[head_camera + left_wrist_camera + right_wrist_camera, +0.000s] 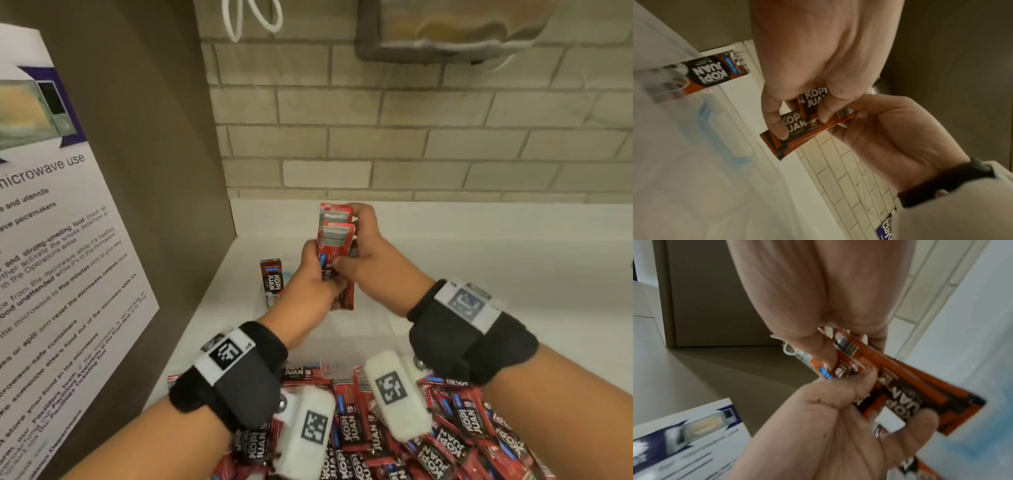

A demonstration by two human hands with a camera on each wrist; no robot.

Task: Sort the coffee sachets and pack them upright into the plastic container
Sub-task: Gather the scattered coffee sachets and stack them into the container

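Note:
Both hands hold one bundle of red Kopi Juan sachets (336, 236) upright above the clear plastic container (346, 342). My left hand (320, 272) grips the bundle's lower half, and my right hand (358, 236) grips its top and right side. In the left wrist view my fingers (777, 123) curl over the sachets (797, 129). The right wrist view shows the bundle (910, 386) between both hands. A single sachet (270, 284) stands upright against the container's far left wall, also seen as the lone sachet (711, 74). A big loose pile of sachets (428, 442) lies near me.
A brown side panel with a microwave-use poster (61, 246) closes off the left. The tiled wall (411, 137) stands behind the white counter (496, 260). A paper towel dispenser (445, 31) hangs above. The container has a blue clip handle (704, 112).

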